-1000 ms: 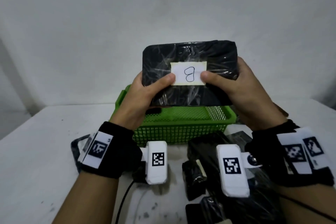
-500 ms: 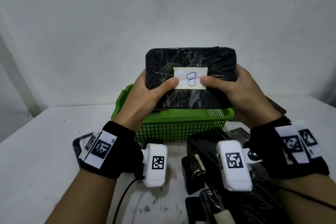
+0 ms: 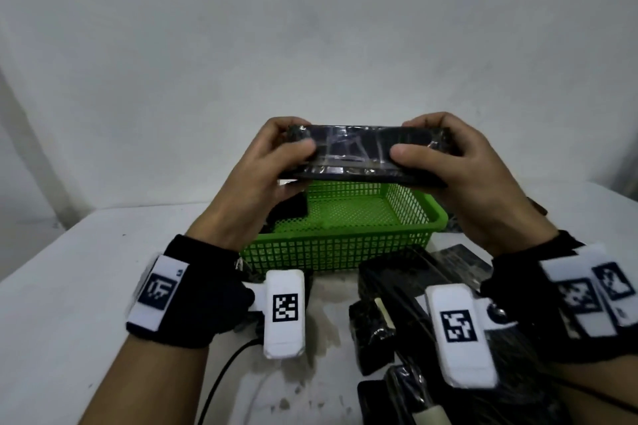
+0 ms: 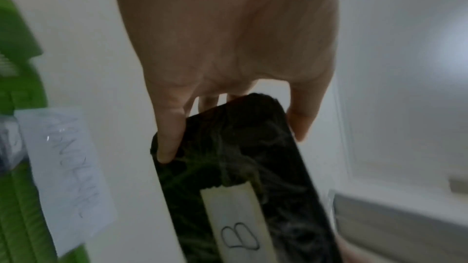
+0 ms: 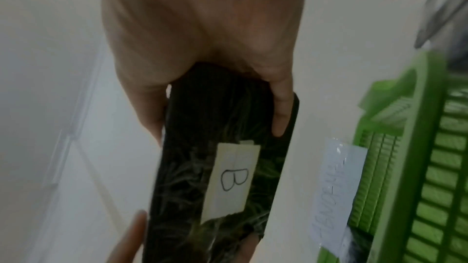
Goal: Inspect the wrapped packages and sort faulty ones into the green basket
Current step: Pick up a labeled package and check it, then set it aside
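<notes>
Both hands hold one flat black film-wrapped package [image 3: 359, 155] in the air above the green basket [image 3: 345, 241]. My left hand [image 3: 272, 162] grips its left end and my right hand [image 3: 445, 155] its right end, thumbs on the near side. The package lies almost flat, its long edge toward me. Its paper label marked "B" [image 4: 235, 225] [image 5: 233, 177] faces away and shows only in the wrist views. The left-hand fingers [image 4: 167, 133] and the right-hand fingers [image 5: 281, 107] curl over the labelled face. A black package [image 3: 286, 210] lies in the basket's left part.
Several black wrapped packages [image 3: 397, 290] lie on the white table [image 3: 69, 286] in front of the basket, toward the right. A white note with handwriting [image 5: 334, 191] hangs on the basket's wall. A black cable [image 3: 221, 376] runs along the table below my left wrist. A white wall rises behind.
The package has tipped from upright, label toward me, to nearly flat with the label turned away. Both hands have come down a little with it.
</notes>
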Demonstrator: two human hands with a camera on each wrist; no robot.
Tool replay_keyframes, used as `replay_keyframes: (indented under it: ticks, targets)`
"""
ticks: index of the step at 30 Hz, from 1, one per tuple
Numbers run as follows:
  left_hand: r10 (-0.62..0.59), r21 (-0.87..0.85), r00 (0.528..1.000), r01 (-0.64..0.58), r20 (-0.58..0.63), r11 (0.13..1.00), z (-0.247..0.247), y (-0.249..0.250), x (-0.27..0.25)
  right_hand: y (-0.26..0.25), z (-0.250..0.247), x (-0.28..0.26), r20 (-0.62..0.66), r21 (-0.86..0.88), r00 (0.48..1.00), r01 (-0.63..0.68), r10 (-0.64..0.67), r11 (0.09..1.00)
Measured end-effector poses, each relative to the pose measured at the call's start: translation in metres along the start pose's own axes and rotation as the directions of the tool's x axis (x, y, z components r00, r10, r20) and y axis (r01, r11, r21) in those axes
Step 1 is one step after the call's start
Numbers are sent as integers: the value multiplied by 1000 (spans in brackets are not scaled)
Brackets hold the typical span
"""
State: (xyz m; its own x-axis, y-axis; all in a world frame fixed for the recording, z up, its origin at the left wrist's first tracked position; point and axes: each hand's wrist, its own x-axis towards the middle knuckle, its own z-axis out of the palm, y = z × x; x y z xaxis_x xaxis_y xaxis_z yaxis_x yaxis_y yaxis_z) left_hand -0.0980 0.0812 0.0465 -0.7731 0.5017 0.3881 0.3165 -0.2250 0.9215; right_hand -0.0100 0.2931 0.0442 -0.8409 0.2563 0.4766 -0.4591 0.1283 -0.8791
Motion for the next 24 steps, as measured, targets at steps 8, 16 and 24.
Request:
replay_keyframes:
  ticks: [8, 16, 24]
  targets:
    - [71, 133, 992, -58, -100, 989, -1, -1, 0, 3, 7, -2, -81, -82, 991, 103, -110, 991]
    - [-107, 153, 986, 126, -128, 980, 1, 4, -2, 0, 2, -13, 150, -251, 948, 310, -280, 917]
    - [32, 243, 981, 16, -191, 970, 2, -5, -1, 4, 2, -1, -89, -31, 984, -155, 152, 987]
